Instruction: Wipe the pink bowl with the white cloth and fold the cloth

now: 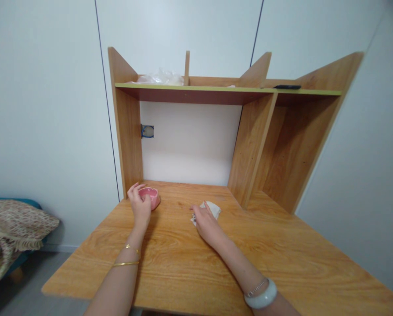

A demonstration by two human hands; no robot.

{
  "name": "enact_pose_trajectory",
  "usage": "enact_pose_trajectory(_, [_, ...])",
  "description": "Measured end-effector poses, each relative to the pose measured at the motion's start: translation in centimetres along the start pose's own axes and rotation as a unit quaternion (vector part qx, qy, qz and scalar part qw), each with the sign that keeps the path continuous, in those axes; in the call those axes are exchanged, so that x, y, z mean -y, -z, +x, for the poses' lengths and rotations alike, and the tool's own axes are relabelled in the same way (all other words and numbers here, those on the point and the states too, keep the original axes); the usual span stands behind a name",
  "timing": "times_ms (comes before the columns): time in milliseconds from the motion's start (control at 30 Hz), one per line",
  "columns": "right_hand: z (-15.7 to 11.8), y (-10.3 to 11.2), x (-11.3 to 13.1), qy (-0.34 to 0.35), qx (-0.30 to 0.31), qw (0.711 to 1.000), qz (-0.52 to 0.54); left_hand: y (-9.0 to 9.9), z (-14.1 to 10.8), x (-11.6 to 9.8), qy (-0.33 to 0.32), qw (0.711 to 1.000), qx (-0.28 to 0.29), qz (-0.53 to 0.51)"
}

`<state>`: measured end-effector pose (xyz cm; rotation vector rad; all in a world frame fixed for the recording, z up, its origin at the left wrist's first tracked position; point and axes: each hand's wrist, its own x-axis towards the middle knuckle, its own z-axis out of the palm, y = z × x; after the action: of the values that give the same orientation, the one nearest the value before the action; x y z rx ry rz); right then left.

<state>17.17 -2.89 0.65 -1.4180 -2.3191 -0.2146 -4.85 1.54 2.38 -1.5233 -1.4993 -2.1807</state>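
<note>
My left hand [139, 204] grips the left rim of a small pink bowl [154, 199] near the back left of the wooden desk [176, 250]. Its thumb reaches inside the bowl, with the other fingers around the outer side. To the right, my right hand [205, 220] is closed over a whitish cloth [213, 209] lying on the desktop. Part of the cloth sticks out past the fingers on both sides. The palm hides the rest of it.
A wooden shelf unit [196, 89] rises from the back of the desk, with upright dividers. On its top board lie a clear plastic bag [161, 77] and a flat black object [287, 87]. A wall socket box [148, 131] shows behind. At left is a fringed blanket [15, 224].
</note>
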Motion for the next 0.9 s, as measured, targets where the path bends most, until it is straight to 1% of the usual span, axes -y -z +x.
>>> enact_pose_trajectory(67, [0.1,0.0,0.6,0.057,-0.004,0.997,0.061,-0.1,-0.1,0.0,-0.005,1.000,0.028,0.006])
enact_pose_trajectory(100, [0.1,0.0,0.8,0.071,-0.006,0.994,0.085,-0.2,-0.2,0.0,-0.003,0.999,0.046,0.010])
enact_pose_trajectory(200, [0.1,0.0,1.0,0.072,-0.015,0.989,0.126,-0.3,-0.3,-0.1,0.028,0.992,0.117,0.023])
enact_pose_trajectory(267, [0.0,0.0,0.6,0.055,-0.022,0.990,0.127,-0.5,-0.4,-0.2,0.048,0.986,0.156,0.029])
enact_pose_trajectory(367, [-0.1,0.0,-0.2,0.016,-0.024,0.995,0.091,-1.0,-0.7,0.0,0.073,0.976,0.203,0.036])
enact_pose_trajectory(433, [-0.1,0.1,-0.7,-0.019,-0.017,0.998,0.051,-1.4,-1.0,0.3,0.088,0.961,0.259,0.039])
enact_pose_trajectory(500, [-0.2,0.2,-0.9,-0.062,-0.009,0.998,0.009,-1.7,-1.3,0.5,0.083,0.941,0.321,0.066])
enact_pose_trajectory(533, [-0.3,0.3,-0.9,-0.087,-0.006,0.996,-0.011,-1.7,-1.5,0.5,0.075,0.933,0.342,0.089])
enact_pose_trajectory(633, [-0.4,0.6,-1.0,-0.161,-0.007,0.986,-0.051,-1.7,-2.1,0.2,0.077,0.912,0.366,0.169])
enact_pose_trajectory(700, [-0.5,0.6,-1.0,-0.190,-0.005,0.980,-0.052,-1.8,-2.6,0.0,0.092,0.898,0.382,0.195])
enact_pose_trajectory(767, [-0.5,0.4,-1.0,-0.192,0.008,0.981,-0.030,-2.0,-3.0,0.0,0.094,0.891,0.403,0.186])
enact_pose_trajectory(800, [-0.4,0.3,-1.0,-0.186,0.017,0.982,-0.014,-2.2,-3.2,0.1,0.089,0.893,0.407,0.168])
enact_pose_trajectory(900, [-0.4,0.0,-1.0,-0.157,0.028,0.986,0.040,-2.9,-3.8,0.6,0.072,0.909,0.389,0.130])
